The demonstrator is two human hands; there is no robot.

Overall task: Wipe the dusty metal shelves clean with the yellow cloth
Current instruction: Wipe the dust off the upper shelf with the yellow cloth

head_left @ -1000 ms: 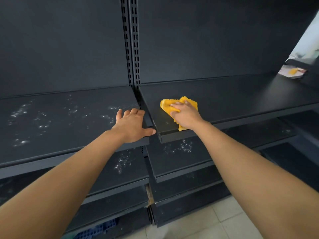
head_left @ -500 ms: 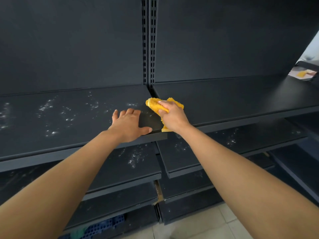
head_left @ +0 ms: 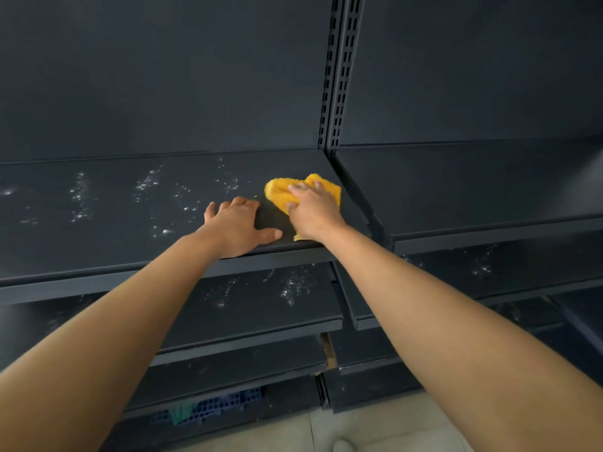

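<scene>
The right hand (head_left: 313, 213) presses the yellow cloth (head_left: 280, 190) on the right end of the left upper shelf (head_left: 98, 249), with its fingers laid almost straight over it. The left hand (head_left: 236, 228), at 8 o'clock from the cloth, rests flat with its fingers apart. The right upper shelf (head_left: 456, 184) at 3 o'clock looks clean. The white dust (head_left: 148, 184) at 9 o'clock and on the lower shelves (head_left: 261, 308) is not yet wiped, so I judge much remains.

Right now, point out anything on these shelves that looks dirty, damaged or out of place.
White dust specks are scattered over the left shelf, left of the yellow cloth, and on the shelf below. They stand out because the right shelf looks clean.
</scene>
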